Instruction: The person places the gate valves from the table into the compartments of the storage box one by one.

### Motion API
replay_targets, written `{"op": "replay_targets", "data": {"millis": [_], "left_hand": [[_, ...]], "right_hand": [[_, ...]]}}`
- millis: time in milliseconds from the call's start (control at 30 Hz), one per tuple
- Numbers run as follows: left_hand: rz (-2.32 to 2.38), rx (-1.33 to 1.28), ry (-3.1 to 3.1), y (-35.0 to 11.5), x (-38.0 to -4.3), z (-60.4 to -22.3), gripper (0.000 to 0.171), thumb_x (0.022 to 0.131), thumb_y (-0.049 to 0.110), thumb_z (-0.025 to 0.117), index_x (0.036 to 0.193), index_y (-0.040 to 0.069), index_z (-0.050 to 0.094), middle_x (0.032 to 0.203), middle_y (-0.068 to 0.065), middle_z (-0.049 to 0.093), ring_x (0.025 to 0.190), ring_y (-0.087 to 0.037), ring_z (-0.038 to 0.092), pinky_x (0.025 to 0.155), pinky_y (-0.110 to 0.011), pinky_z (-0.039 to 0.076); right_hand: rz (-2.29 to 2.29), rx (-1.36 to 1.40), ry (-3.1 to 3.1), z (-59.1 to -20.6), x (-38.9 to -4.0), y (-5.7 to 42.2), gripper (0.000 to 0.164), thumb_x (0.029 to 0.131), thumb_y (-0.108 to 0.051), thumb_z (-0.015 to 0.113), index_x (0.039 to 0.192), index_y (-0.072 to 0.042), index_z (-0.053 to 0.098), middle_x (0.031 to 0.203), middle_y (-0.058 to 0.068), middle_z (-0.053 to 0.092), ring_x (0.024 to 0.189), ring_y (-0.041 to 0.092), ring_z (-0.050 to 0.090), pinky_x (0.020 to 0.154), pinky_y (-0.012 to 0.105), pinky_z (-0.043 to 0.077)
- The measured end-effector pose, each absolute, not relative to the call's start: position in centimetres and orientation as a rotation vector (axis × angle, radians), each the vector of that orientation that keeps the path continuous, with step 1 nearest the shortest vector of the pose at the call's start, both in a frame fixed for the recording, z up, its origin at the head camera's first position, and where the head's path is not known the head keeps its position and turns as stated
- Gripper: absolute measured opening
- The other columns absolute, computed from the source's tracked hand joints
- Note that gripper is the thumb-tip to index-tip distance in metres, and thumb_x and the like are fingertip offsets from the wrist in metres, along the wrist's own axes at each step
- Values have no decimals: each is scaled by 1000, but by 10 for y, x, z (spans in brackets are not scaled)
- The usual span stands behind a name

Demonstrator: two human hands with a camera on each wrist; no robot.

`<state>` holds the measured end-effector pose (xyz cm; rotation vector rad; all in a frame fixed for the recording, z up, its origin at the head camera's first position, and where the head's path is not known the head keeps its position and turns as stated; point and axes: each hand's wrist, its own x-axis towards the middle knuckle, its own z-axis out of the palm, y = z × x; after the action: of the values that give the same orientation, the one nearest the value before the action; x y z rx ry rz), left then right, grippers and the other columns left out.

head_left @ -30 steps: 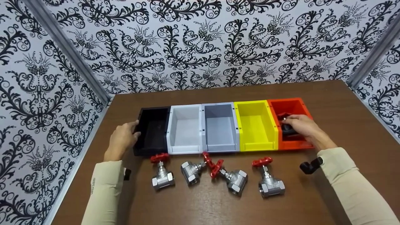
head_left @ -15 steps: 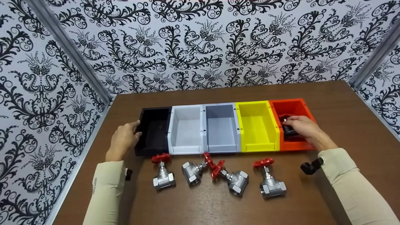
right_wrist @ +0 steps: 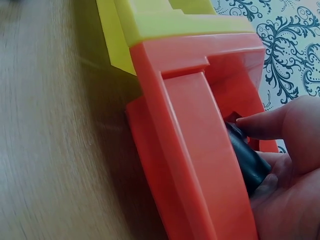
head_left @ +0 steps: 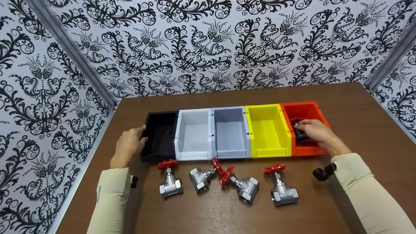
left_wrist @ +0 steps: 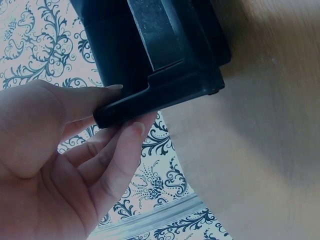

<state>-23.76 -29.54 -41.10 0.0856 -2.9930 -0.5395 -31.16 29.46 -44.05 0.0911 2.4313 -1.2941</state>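
My left hand [head_left: 128, 146] grips the left side wall of the black bin [head_left: 159, 156]. In the left wrist view, the thumb lies inside that wall and the fingers lie outside it. Inside the red bin [head_left: 310, 151] at the row's right end, my right hand [head_left: 317, 131] holds a black-bodied valve [right_wrist: 247, 160] with a dark red top part. The fingers and the bin's front wall hide much of it. Four bins are joined to the left of the red one: yellow [head_left: 271, 152], grey [head_left: 230, 154], white [head_left: 193, 156] and the black one.
Several steel gate valves with red handwheels lie before the bins: a left one [head_left: 170, 187], two in the middle [head_left: 200, 178] with handwheels close together, and a right one [head_left: 284, 195]. Patterned walls [head_left: 208, 48] enclose the brown table [head_left: 208, 214] behind and at the sides.
Within the red bin, the held valve's red top sits slightly lower than a second ago. The head view has shifted a little; the left hand keeps its grip on the black bin.
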Motion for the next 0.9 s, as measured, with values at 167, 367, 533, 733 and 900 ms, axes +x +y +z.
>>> {"op": "replay_targets", "data": {"millis": [167,367,533,733,900], "left_hand": [[-538,74,-2985,-296,-237,-411,49,92,10,65,139,4,56,132,-32,56,110,-54,58,84,-65,46],[-534,58,-2974,-296,-236,-411,49,92,9,65,139,3,56,133,-30,56,109,-53,59,84,-64,47],[-534,69,-2983,-296,-237,-411,50,92,10,66,140,4,55,135,-29,55,110,-53,58,86,-64,46],[-547,92,-2984,-297,-236,-411,49,92,10,66,140,4,56,134,-31,55,112,-53,57,87,-64,46],[-565,92,-2982,-296,-237,-411,49,92,10,65,139,4,56,135,-30,54,113,-53,57,87,-65,45]], "right_hand": [[-1293,89,2440,-441,-312,294,56,103,-33,47,143,7,45,136,21,43,115,31,41,91,32,39],[-1289,83,2445,-443,-312,295,60,103,-37,47,144,7,44,139,22,43,116,31,42,92,32,40],[-1323,103,2392,-443,-313,294,61,104,-36,45,148,6,39,148,25,37,123,33,40,101,37,40],[-1293,110,2404,-442,-314,293,62,104,-37,44,149,6,37,152,27,34,127,36,37,111,48,33],[-1273,106,2439,-441,-314,291,60,104,-33,44,147,7,38,151,28,36,125,36,39,107,45,36]]}}
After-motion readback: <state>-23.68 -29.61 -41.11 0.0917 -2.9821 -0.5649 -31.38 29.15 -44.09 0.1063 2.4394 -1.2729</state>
